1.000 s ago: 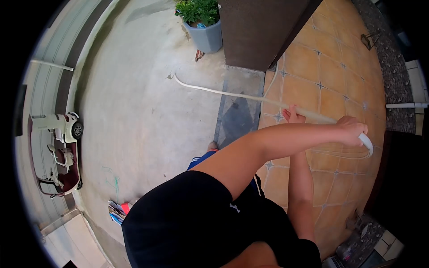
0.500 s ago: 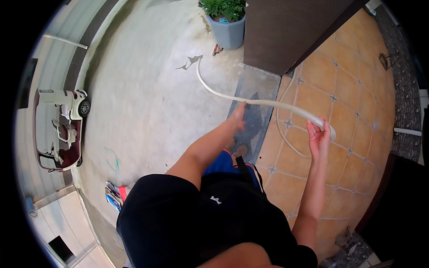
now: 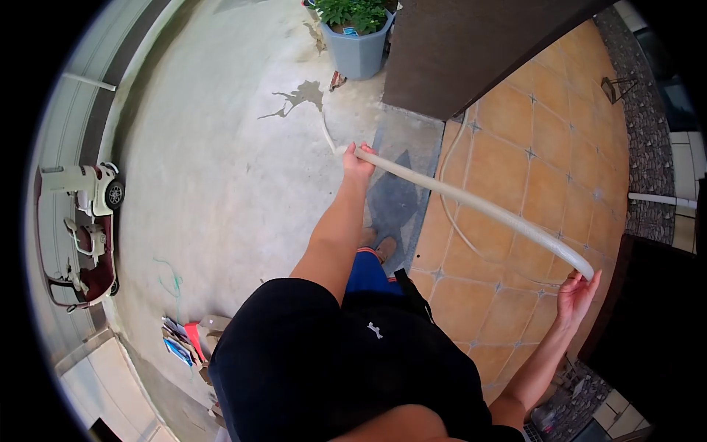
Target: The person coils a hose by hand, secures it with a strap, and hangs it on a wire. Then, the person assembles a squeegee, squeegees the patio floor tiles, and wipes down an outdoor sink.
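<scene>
Hose [image 3: 479, 203], pale and flexible, is held off the floor between both hands in the head view. Its raised span runs obliquely from the left hand [image 3: 359, 160] to the right hand [image 3: 577, 296], crossing above a grey floor strip [image 3: 412, 221] with a dark diamond and above orange floor tiles [image 3: 504, 309].

Left hand: closed around the hose, thumb uppermost. Beyond this grip, a short length of hose bends away towards a dark, wet-looking patch [image 3: 308, 94] on the concrete floor [image 3: 213, 199].

Right hand: fingers bent against the hose where it curves down at the end of the raised span. Whether they fully encircle it cannot be told. A thinner-looking length lies across the tiles in a curve and reaches the base of a dark brown panel [image 3: 479, 51].

Surroundings: a grey-blue planter [image 3: 359, 53] with a leafy plant [image 3: 350, 10] stands beside the panel. A small reddish-brown scrap [image 3: 337, 80] lies near the planter. On the left side of the view is a light-coloured vehicle [image 3: 92, 239] with wheels. Green string [image 3: 175, 283] lies on the concrete near a stack of flat items [image 3: 179, 346]. The wearer's shoes [image 3: 386, 247] rest at the grey strip, below a black shirt [image 3: 353, 368].
</scene>
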`<state>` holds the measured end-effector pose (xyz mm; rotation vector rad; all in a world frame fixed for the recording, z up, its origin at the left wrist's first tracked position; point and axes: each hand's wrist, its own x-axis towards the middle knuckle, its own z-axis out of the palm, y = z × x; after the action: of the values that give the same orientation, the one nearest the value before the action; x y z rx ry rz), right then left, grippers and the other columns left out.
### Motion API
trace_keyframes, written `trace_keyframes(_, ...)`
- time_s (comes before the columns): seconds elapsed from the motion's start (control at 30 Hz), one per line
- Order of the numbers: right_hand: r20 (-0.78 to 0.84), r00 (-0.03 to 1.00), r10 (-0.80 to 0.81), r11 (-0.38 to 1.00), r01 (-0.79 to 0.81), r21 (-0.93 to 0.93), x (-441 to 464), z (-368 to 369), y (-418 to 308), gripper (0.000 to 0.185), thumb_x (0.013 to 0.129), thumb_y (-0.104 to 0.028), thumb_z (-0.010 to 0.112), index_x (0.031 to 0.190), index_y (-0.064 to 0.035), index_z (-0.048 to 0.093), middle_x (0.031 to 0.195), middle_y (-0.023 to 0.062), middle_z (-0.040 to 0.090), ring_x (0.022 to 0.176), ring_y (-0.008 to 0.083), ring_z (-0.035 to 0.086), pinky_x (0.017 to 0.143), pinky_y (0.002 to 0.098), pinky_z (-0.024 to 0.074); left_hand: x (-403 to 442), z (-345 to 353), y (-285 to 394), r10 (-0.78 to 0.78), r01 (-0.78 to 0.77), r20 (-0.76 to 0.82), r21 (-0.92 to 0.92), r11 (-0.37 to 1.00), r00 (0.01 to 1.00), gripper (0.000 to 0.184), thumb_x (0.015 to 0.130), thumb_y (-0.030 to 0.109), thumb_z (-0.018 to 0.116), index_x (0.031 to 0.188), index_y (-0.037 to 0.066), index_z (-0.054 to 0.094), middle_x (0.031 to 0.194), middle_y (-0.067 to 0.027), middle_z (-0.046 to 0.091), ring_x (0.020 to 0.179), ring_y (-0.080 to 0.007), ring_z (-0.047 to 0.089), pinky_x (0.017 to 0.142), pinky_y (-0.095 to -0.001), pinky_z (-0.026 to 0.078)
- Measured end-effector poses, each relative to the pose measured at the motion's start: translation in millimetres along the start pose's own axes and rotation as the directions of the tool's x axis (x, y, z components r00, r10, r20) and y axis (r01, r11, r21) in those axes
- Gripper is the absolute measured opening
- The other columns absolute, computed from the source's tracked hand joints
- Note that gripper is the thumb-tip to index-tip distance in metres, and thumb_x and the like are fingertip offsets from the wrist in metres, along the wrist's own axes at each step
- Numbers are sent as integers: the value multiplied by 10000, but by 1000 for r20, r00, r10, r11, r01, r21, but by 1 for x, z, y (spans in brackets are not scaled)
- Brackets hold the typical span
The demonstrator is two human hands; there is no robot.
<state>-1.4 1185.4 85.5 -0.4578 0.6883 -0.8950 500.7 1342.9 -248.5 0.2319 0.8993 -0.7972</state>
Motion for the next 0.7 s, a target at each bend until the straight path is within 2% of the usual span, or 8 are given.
trace_keyframes(0.13, -376, 906, 196, 977, -146, 158, 51, -122, 46, 352, 941, -357, 466, 935, -18, 559, 772, 102, 623, 611, 161, 596, 522, 233, 504, -25, 14, 24, 19, -36, 237, 65, 997, 971, 194, 952, 262, 406, 907, 73, 403, 702, -35, 459, 567, -150, 453, 498, -297, 406)
trace_keyframes(0.27, -765, 580, 279, 934, -351, 74, 87, -227, 144, 279, 935, -313, 422, 862, -59, 510, 650, 40, 518, 514, 113, 466, 456, 210, 400, -78, 45, 20, 195, -280, 292, 286, 916, 936, 133, 948, 213, 424, 905, 93, 386, 704, -29, 443, 546, -153, 442, 466, -306, 392)
trace_keyframes(0.33, -872, 394, 291, 912, -389, 128, 106, -276, 195, 263, 903, -314, 430, 870, -60, 489, 628, 33, 490, 526, 118, 461, 471, 227, 411, -105, 59, 14, 286, -427, 353, 433, 794, 891, 104, 941, 177, 438, 911, 99, 377, 711, -30, 444, 546, -152, 441, 461, -307, 395)
trace_keyframes(0.4, -913, 271, 304, 901, -393, 183, 103, -257, 234, 224, 882, -288, 495, 884, -64, 504, 638, 35, 492, 542, 130, 466, 501, 255, 442, -126, 73, 11, 314, -477, 381, 484, 734, 870, 95, 932, 141, 453, 917, 101, 368, 714, -31, 445, 534, -147, 442, 448, -301, 395)
trace_keyframes(0.5, -922, 289, 259, 827, -559, 57, 108, -211, 271, 185, 862, -232, 535, 910, -56, 509, 688, 46, 515, 588, 157, 511, 535, 289, 481, -157, 89, 1, 394, -581, 433, 519, 626, 811, 106, 919, 105, 470, 929, 98, 365, 715, -29, 443, 505, -127, 436, 425, -276, 390)
trace_keyframes(0.6, -693, 689, 213, 726, -586, -359, 128, -193, 289, 357, 839, -223, 589, 1120, -47, 457, 811, 95, 563, 713, 206, 547, 583, 311, 505, -170, 98, -16, 433, -706, 563, 486, 515, 704, 145, 907, 83, 484, 1016, 81, 388, 728, -30, 455, 480, -100, 437, 408, -247, 384)
trace_keyframes(0.67, -575, 780, 246, 597, -589, -544, 157, -150, 292, 375, 855, -181, 570, 1180, -47, 439, 828, 77, 575, 713, 199, 573, 609, 289, 502, -178, 100, -27, 426, -767, 639, 511, 389, 641, 231, 900, 71, 492, 1109, 68, 395, 729, -32, 468, 475, -81, 441, 403, -231, 378)
trace_keyframes(0.7, -482, 850, 210, 591, -504, -630, 163, -116, 294, 400, 856, -153, 565, 1216, -49, 426, 841, 69, 581, 717, 184, 579, 617, 275, 499, -184, 100, -33, 419, -781, 661, 550, 295, 623, 284, 896, 67, 495, 1161, 61, 390, 724, -33, 473, 476, -70, 442, 402, -225, 375)
